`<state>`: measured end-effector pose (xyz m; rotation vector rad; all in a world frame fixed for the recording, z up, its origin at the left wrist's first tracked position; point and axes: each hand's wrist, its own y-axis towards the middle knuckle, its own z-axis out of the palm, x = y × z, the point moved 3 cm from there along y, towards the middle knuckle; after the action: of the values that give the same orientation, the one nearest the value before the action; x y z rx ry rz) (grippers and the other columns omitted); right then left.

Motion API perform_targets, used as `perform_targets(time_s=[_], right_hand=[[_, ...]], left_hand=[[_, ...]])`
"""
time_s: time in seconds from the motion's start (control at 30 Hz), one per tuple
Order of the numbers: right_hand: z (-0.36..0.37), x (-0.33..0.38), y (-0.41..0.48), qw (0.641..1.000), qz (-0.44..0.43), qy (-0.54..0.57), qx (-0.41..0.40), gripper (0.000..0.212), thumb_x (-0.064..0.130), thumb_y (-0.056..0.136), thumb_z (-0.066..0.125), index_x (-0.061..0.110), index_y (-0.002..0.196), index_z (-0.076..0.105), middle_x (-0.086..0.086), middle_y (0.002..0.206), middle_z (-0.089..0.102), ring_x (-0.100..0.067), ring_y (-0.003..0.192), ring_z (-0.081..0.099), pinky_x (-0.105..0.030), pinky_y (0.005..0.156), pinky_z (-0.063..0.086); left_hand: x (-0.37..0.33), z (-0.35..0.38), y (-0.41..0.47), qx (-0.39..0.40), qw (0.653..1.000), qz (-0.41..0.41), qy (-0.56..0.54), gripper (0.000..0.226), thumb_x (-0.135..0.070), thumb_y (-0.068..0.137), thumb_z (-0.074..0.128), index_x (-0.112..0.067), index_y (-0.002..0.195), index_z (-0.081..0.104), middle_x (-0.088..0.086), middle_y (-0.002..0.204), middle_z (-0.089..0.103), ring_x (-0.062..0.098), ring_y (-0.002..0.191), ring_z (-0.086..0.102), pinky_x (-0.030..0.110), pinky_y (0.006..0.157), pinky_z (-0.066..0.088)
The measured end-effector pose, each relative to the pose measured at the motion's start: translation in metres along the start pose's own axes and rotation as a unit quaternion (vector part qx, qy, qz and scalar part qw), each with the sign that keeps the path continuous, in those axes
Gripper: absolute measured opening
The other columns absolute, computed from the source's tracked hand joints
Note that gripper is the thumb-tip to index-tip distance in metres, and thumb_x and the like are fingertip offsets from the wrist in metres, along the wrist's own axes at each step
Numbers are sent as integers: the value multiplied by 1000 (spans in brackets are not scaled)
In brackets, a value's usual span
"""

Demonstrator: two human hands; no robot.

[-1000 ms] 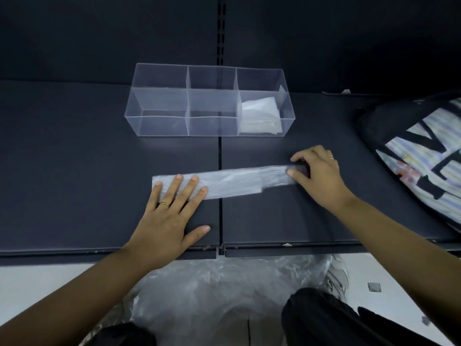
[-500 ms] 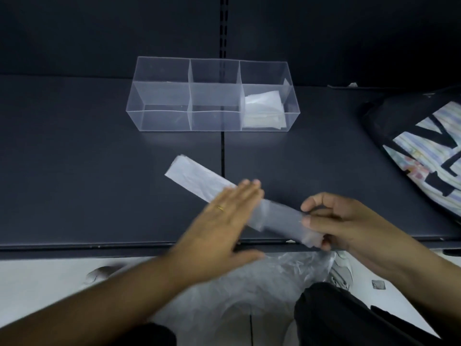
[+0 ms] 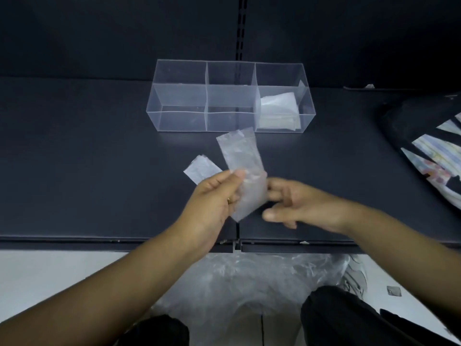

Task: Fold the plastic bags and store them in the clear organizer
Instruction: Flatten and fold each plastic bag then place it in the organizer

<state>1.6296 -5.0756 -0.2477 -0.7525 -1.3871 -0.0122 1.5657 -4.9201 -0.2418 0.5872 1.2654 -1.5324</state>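
Observation:
A folded strip of translucent plastic bag (image 3: 243, 166) is lifted above the dark shelf, bent so that one end points up toward the organizer and the other end (image 3: 200, 169) sticks out to the left. My left hand (image 3: 214, 196) pinches the strip at its bend. My right hand (image 3: 296, 204) holds its lower part from the right, fingers partly behind the plastic. The clear organizer (image 3: 179, 96) stands at the back of the shelf with three compartments. Its right compartment holds folded white bags (image 3: 278, 108); the other two look empty.
A dark bag with a striped pattern (image 3: 429, 148) lies at the shelf's right side. Crumpled clear plastic bags (image 3: 249, 283) sit in a heap below the shelf's front edge (image 3: 124, 242), by my knees. A dark back wall rises behind the organizer.
The strip lay flat on the shelf under both hands. I lifted it, swung it toward me, and have now bent it over between my hands.

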Motion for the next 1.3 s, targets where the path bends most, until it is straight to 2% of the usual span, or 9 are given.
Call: perform_targets(time_s=[0.13, 0.33, 0.63, 0.77, 0.83, 0.93, 1.03, 1.2, 1.3], right_hand=[[2, -25, 17, 985, 53, -24, -161, 5, 9, 88, 66, 7, 91, 63, -1, 66, 63, -9, 42, 41, -23, 43, 37], [0, -32, 12, 967, 84, -48, -235, 2, 12, 86, 68, 10, 85, 67, -4, 69, 69, -8, 37, 44, -21, 38, 37], [-4, -39, 0, 962, 122, -55, -236, 9, 15, 78, 75, 15, 82, 68, 1, 74, 74, -9, 37, 45, -19, 38, 34], [-7, -40, -2, 959, 130, -75, -242, 16, 16, 74, 79, 16, 82, 65, 2, 73, 73, -9, 38, 48, -14, 39, 35], [-7, -40, -3, 957, 131, -75, -249, 17, 16, 74, 80, 17, 81, 65, 2, 72, 73, -9, 38, 48, -13, 38, 34], [-6, -38, -5, 957, 141, -63, -247, 18, 15, 74, 80, 15, 83, 64, 0, 69, 72, -9, 38, 49, -18, 40, 32], [-3, -34, -9, 960, 159, -31, -229, 19, 12, 76, 78, 11, 87, 64, 0, 63, 68, -8, 41, 49, -23, 44, 33], [6, -25, -24, 968, 164, 52, -183, 15, 13, 82, 72, 11, 95, 67, -3, 57, 61, -10, 45, 51, -22, 45, 37], [0, -12, -32, 980, 88, 36, -173, 34, 16, 79, 75, 23, 110, 62, 4, 84, 73, -10, 52, 57, -18, 47, 42]], left_hand=[[14, -22, 16, -82, 993, -53, -65, 14, -16, 94, 57, -16, 80, 60, -4, 66, 64, 7, 63, 64, 23, 69, 56], [24, -56, 31, -224, 973, -47, 35, 16, -10, 93, 61, 0, 80, 64, 11, 73, 66, 16, 61, 69, 21, 56, 56], [24, -62, 32, -220, 965, 4, 145, 7, 1, 84, 64, -4, 81, 66, 2, 62, 69, 12, 60, 69, 19, 58, 56], [25, -63, 28, -223, 940, 49, 253, 29, -1, 80, 70, -7, 107, 59, 4, 82, 68, 18, 70, 70, 27, 72, 58], [20, -55, 18, -231, 894, 150, 353, 43, -7, 81, 71, -12, 120, 52, 0, 98, 59, 13, 85, 62, 19, 83, 50], [27, -22, -7, -73, 777, 359, 512, 44, -26, 86, 62, -15, 127, 48, 4, 119, 52, 15, 110, 49, 21, 99, 36], [59, -5, -22, 99, 692, 329, 635, 66, -48, 87, 58, -11, 140, 44, 6, 141, 47, 18, 131, 40, 27, 113, 28], [63, -10, -21, 77, 720, 297, 622, 58, -24, 81, 75, -4, 132, 55, 8, 136, 55, 22, 124, 54, 31, 107, 39], [52, -8, -20, 65, 761, 310, 566, 36, -15, 89, 62, -9, 125, 63, 2, 125, 64, 16, 112, 63, 24, 98, 47]])
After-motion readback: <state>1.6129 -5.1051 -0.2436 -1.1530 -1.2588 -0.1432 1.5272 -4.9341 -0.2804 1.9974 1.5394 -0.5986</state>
